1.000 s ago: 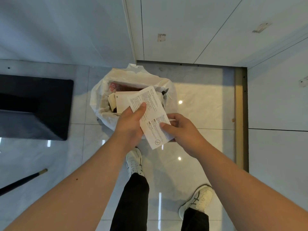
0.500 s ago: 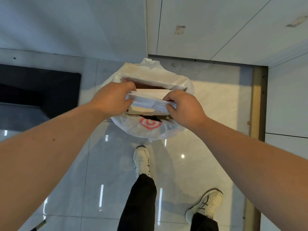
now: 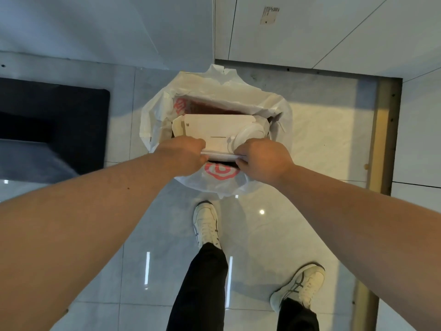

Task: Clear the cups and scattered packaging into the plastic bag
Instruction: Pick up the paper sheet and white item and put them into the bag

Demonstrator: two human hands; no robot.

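Observation:
A white plastic bag [image 3: 219, 182] with a red logo stands open on the tiled floor in front of my feet. Inside it lie a white flat carton [image 3: 217, 126], a round white lid [image 3: 250, 136] and something dark red at the back. A folded printed paper sheet [image 3: 218, 154] is pinched edge-on between my left hand [image 3: 183, 154] and my right hand [image 3: 260, 158], right over the bag's near rim. Only a thin white strip of the sheet shows between my fists.
A black mat or low dark object [image 3: 47, 120] lies on the floor to the left. White walls [image 3: 310, 32] close off the far side, and a brass floor strip [image 3: 381, 139] runs along the right. My two white shoes [image 3: 206, 223] stand just behind the bag.
The paper sheet was held open and flat above the bag a second ago; it has since been folded and lowered to the bag's near rim, with both hands moving down and forward.

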